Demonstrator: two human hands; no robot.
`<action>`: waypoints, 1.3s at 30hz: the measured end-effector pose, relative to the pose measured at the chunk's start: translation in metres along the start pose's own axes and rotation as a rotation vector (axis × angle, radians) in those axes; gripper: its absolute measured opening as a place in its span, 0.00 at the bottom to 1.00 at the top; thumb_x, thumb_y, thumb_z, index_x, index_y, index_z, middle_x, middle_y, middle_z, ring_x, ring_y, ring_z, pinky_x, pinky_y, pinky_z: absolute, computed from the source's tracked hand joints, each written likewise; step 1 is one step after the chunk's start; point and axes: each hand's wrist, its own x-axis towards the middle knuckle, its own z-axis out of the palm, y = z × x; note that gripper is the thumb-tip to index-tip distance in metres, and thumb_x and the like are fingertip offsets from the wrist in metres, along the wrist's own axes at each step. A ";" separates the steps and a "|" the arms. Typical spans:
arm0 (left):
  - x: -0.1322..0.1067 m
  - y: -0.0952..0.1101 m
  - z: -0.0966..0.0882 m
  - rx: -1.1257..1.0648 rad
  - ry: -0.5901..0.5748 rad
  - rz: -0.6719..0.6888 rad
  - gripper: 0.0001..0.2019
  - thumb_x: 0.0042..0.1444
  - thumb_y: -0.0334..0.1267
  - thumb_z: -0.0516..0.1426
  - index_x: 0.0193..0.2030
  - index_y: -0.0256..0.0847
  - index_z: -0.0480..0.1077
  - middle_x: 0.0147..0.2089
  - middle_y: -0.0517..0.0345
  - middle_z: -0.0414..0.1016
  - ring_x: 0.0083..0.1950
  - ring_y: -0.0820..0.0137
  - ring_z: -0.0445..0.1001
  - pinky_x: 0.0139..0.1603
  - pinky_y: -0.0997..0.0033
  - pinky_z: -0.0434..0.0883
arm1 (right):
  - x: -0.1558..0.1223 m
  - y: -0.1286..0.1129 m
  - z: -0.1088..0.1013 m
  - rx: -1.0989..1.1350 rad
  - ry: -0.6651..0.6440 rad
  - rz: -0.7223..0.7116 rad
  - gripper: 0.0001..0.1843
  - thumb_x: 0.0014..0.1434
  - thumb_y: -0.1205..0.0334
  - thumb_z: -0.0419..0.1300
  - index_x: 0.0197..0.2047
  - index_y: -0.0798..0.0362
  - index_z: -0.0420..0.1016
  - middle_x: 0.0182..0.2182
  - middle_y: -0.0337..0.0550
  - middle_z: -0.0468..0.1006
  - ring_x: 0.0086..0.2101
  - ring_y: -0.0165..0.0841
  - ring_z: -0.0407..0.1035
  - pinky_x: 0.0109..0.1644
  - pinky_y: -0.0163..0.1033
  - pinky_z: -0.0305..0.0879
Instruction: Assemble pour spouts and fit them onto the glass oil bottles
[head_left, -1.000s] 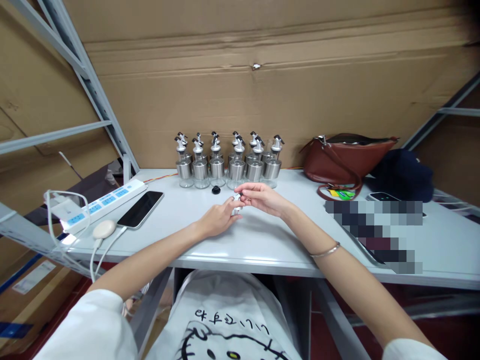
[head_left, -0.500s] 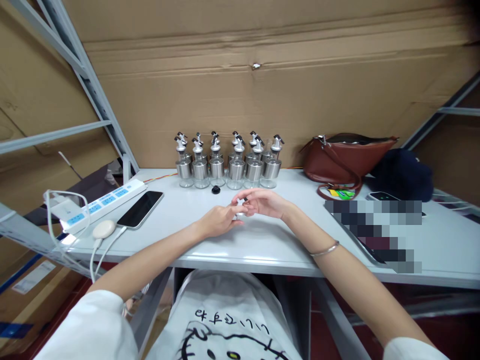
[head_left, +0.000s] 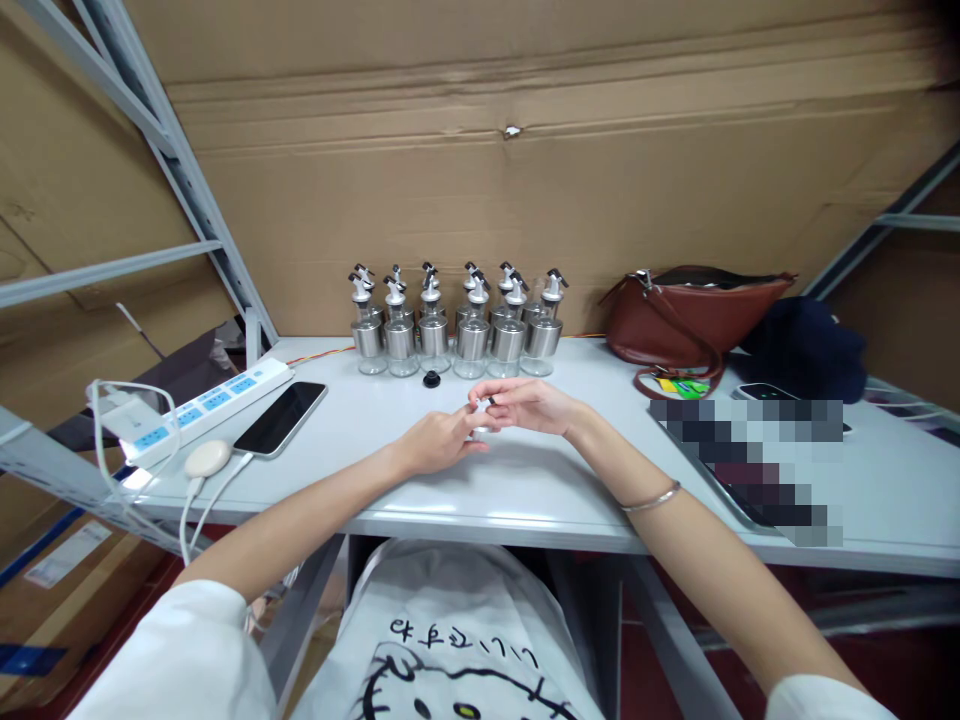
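Observation:
Over the middle of the table, both hands meet around a small silver-and-black pourer top (head_left: 484, 412), which resembles the spouts on the bottles behind. My left hand (head_left: 441, 441) pinches it from the left. From the right, the fingertips of my right hand (head_left: 531, 405) close on it. Fingers cover much of the part. A small black plug (head_left: 431, 379) lies on the table just beyond my left hand. Behind it, several glass bottles (head_left: 472, 340) with steel bands stand upright in two rows, most topped with silver spouts and black levers.
On the left are a white power strip (head_left: 214, 405), a phone (head_left: 282, 420) and a round white charger (head_left: 208, 459) with cables. A brown handbag (head_left: 694, 315), a dark cap (head_left: 810, 345) and a blurred-out flat device (head_left: 739, 470) occupy the right. Cardboard (head_left: 420, 190) walls the back.
The fingers of my right hand have shifted slightly on the pourer top, and its black part shows a little more. Everything on the table stays in place.

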 end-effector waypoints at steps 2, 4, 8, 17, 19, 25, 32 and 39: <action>0.000 0.000 0.000 -0.003 0.010 0.004 0.15 0.67 0.45 0.45 0.55 0.40 0.55 0.47 0.50 0.75 0.29 0.71 0.77 0.32 0.70 0.72 | 0.000 0.000 0.000 -0.013 -0.001 -0.003 0.11 0.53 0.66 0.62 0.40 0.60 0.73 0.22 0.35 0.62 0.25 0.27 0.59 0.32 0.34 0.59; -0.001 0.000 0.000 -0.010 0.027 0.007 0.15 0.67 0.45 0.46 0.55 0.41 0.55 0.46 0.51 0.75 0.28 0.71 0.77 0.31 0.71 0.72 | 0.000 0.000 0.000 -0.023 -0.002 -0.010 0.11 0.52 0.65 0.63 0.39 0.59 0.73 0.23 0.37 0.64 0.25 0.28 0.59 0.31 0.34 0.58; -0.003 -0.003 0.003 -0.040 0.111 -0.017 0.16 0.66 0.47 0.48 0.53 0.39 0.54 0.46 0.50 0.73 0.26 0.75 0.73 0.29 0.73 0.70 | 0.000 -0.001 0.001 -0.021 0.008 -0.035 0.12 0.50 0.64 0.65 0.39 0.60 0.73 0.24 0.37 0.64 0.25 0.27 0.57 0.32 0.35 0.58; 0.000 -0.003 -0.001 -0.057 0.235 -0.066 0.11 0.67 0.43 0.46 0.53 0.43 0.56 0.44 0.55 0.63 0.28 0.79 0.66 0.29 0.78 0.68 | 0.000 -0.005 0.006 -0.034 0.139 -0.132 0.17 0.52 0.59 0.67 0.44 0.57 0.73 0.23 0.33 0.62 0.25 0.25 0.57 0.31 0.32 0.57; 0.000 -0.001 -0.004 -0.036 0.223 -0.067 0.11 0.66 0.43 0.47 0.53 0.45 0.61 0.40 0.58 0.61 0.29 0.77 0.65 0.30 0.78 0.67 | 0.001 -0.004 0.004 -0.054 0.173 -0.139 0.15 0.55 0.55 0.65 0.40 0.56 0.72 0.22 0.31 0.60 0.24 0.24 0.57 0.30 0.32 0.58; 0.001 -0.001 -0.004 -0.029 0.190 -0.071 0.14 0.65 0.47 0.48 0.52 0.45 0.64 0.36 0.61 0.60 0.28 0.77 0.63 0.27 0.78 0.65 | 0.003 0.000 0.001 -0.158 0.206 -0.115 0.16 0.52 0.54 0.68 0.32 0.58 0.71 0.22 0.34 0.66 0.24 0.24 0.60 0.31 0.32 0.61; 0.001 -0.003 -0.002 -0.088 0.134 -0.081 0.18 0.64 0.50 0.49 0.54 0.41 0.59 0.38 0.59 0.66 0.27 0.77 0.66 0.30 0.77 0.68 | 0.003 0.000 0.002 -0.300 0.229 -0.135 0.20 0.51 0.49 0.68 0.35 0.55 0.69 0.28 0.37 0.71 0.28 0.26 0.66 0.34 0.34 0.64; 0.003 0.002 -0.004 -0.045 0.040 -0.050 0.18 0.65 0.51 0.45 0.51 0.42 0.65 0.41 0.56 0.67 0.26 0.77 0.68 0.29 0.76 0.67 | 0.008 0.004 -0.005 -0.654 0.395 -0.142 0.15 0.56 0.51 0.61 0.36 0.55 0.69 0.29 0.38 0.72 0.26 0.26 0.64 0.34 0.35 0.64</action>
